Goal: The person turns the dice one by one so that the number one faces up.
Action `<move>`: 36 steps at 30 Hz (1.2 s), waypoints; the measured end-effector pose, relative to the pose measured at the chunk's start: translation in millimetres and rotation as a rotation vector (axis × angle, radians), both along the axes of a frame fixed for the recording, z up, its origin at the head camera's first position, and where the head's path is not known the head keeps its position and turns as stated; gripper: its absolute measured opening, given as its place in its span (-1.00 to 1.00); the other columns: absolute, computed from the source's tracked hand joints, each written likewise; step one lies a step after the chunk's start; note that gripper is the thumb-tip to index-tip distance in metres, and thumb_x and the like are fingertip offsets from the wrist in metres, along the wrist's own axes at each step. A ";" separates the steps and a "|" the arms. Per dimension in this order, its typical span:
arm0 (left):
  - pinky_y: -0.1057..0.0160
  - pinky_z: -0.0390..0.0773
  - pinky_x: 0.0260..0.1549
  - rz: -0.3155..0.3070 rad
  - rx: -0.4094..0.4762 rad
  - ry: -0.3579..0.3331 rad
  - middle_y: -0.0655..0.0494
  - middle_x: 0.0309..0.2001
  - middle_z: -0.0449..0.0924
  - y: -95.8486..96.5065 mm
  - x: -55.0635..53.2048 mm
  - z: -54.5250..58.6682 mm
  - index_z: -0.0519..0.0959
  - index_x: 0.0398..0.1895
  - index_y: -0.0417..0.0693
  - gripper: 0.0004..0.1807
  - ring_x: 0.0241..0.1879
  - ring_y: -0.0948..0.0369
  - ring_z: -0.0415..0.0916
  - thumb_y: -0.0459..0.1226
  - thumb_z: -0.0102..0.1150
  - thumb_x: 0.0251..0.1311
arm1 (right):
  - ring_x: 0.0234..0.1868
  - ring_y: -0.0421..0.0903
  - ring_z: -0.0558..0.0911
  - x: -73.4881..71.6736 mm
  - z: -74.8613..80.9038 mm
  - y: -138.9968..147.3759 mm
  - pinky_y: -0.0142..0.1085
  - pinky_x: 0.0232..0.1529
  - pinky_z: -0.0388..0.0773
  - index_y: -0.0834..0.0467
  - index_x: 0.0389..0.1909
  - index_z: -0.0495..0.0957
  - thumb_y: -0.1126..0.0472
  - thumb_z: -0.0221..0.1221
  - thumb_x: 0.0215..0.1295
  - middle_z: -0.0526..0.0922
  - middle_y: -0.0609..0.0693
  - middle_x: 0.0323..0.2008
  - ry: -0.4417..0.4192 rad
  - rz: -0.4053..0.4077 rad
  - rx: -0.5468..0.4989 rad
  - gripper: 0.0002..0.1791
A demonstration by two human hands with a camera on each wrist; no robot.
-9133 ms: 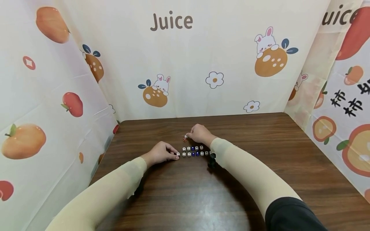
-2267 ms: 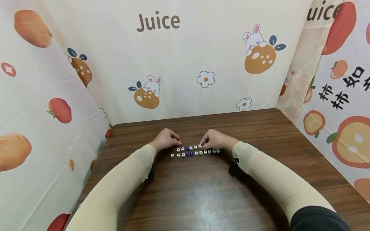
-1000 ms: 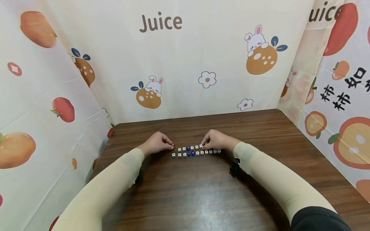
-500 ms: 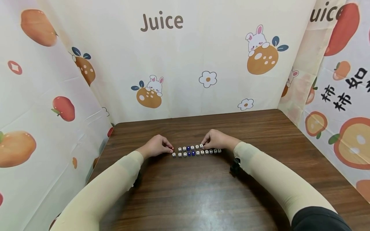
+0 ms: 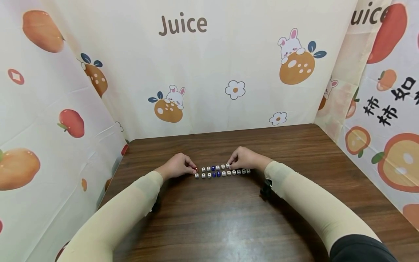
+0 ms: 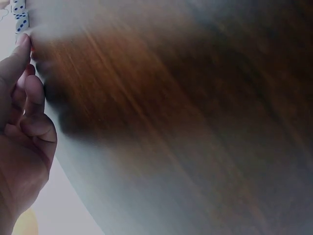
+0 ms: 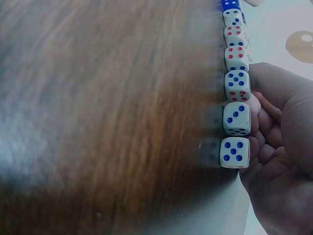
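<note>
Two rows of small dice lie on the table. At the back row's left end my left hand (image 5: 176, 166) pinches a red die (image 5: 196, 169) between thumb and fingertips, just behind the front row's leftmost white die (image 5: 196, 175). In the left wrist view only a sliver of red shows by the fingertips. My right hand (image 5: 246, 159) pinches the white die (image 5: 228, 166) at the back row's right end. The right wrist view shows front-row white dice (image 7: 236, 118) with blue and red pips, standing before that hand and hiding its fingertips.
The front row runs further right than the back one; both include blue dice (image 5: 213, 168) among white ones. Brown wooden table (image 5: 209, 218) surrounds them. Fruit-printed cloth (image 5: 203, 72) hangs behind and at both sides.
My left hand went from the front row's end to the red die behind the rows, then brought it left and nearer. My right hand moved from behind the rows to the back row's right end.
</note>
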State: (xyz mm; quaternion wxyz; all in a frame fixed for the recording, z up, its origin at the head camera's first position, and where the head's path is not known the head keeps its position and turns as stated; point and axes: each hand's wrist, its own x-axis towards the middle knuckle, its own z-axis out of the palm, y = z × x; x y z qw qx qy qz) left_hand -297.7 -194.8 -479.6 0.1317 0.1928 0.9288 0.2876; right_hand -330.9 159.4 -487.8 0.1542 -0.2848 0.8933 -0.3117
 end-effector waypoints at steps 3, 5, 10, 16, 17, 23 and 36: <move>0.21 0.62 -0.08 -0.002 -0.008 0.000 0.22 -0.15 0.87 -0.1 -0.3 -1.4 0.95 -0.17 0.09 -0.93 -0.19 0.26 0.59 -0.18 0.66 0.35 | -0.35 -0.30 0.69 0.6 -0.1 -0.4 -0.38 -0.21 0.66 0.07 -0.18 0.95 0.24 0.53 0.35 0.88 -0.15 -0.37 -0.002 -0.002 -0.001 -0.91; 0.20 0.63 -0.07 0.000 -0.014 -0.003 0.22 -0.15 0.88 0.1 0.1 -2.3 0.95 -0.17 0.10 -0.93 -0.18 0.26 0.59 -0.18 0.66 0.36 | -0.33 -0.30 0.70 1.2 -0.6 -0.2 -0.38 -0.21 0.67 0.08 -0.17 0.95 0.24 0.53 0.36 0.89 -0.15 -0.36 -0.008 -0.001 -0.002 -0.91; 0.17 0.65 -0.03 0.007 -0.018 0.000 0.21 -0.13 0.90 2.8 1.0 -1.9 0.95 -0.17 0.10 -0.94 -0.14 0.25 0.63 -0.19 0.65 0.37 | -0.31 -0.29 0.71 0.2 -1.8 2.0 -0.38 -0.20 0.69 0.09 -0.15 0.95 0.25 0.51 0.38 0.90 -0.14 -0.33 -0.002 0.004 0.003 -0.90; 0.15 0.68 0.04 0.001 -0.036 0.018 0.21 -0.10 0.89 5.5 0.7 -1.5 0.95 -0.16 0.11 -0.95 -0.10 0.26 0.65 -0.18 0.63 0.39 | -0.32 -0.29 0.70 -1.4 -2.1 3.1 -0.36 -0.20 0.68 0.07 -0.15 0.95 0.24 0.53 0.38 0.89 -0.14 -0.34 -0.002 0.004 0.008 -0.91; 0.14 0.68 0.04 0.000 -0.037 0.020 0.20 -0.10 0.89 5.9 0.7 -1.4 0.95 -0.16 0.11 -0.95 -0.10 0.26 0.65 -0.18 0.63 0.39 | -0.32 -0.29 0.70 -1.7 -2.2 3.2 -0.36 -0.20 0.67 0.07 -0.15 0.95 0.24 0.53 0.38 0.89 -0.15 -0.34 -0.005 0.005 0.011 -0.91; 0.13 0.68 0.04 -0.002 -0.030 0.034 0.19 -0.10 0.88 7.6 1.4 -1.2 0.95 -0.16 0.08 -0.94 -0.11 0.26 0.65 -0.20 0.64 0.38 | -0.34 -0.27 0.68 -3.4 -2.0 3.4 -0.35 -0.22 0.66 0.07 -0.14 0.95 0.23 0.53 0.40 0.88 -0.16 -0.35 -0.011 0.003 0.018 -0.91; 0.23 0.66 -0.18 -0.001 -0.004 -0.031 0.18 -0.20 0.85 2.0 0.3 1.8 0.94 -0.06 0.03 -0.85 -0.27 0.27 0.62 -0.21 0.65 0.37 | -0.35 -0.27 0.66 -3.2 -0.4 5.2 -0.35 -0.24 0.64 0.11 -0.08 0.94 0.23 0.54 0.41 0.87 -0.14 -0.35 -0.017 0.031 0.019 -0.87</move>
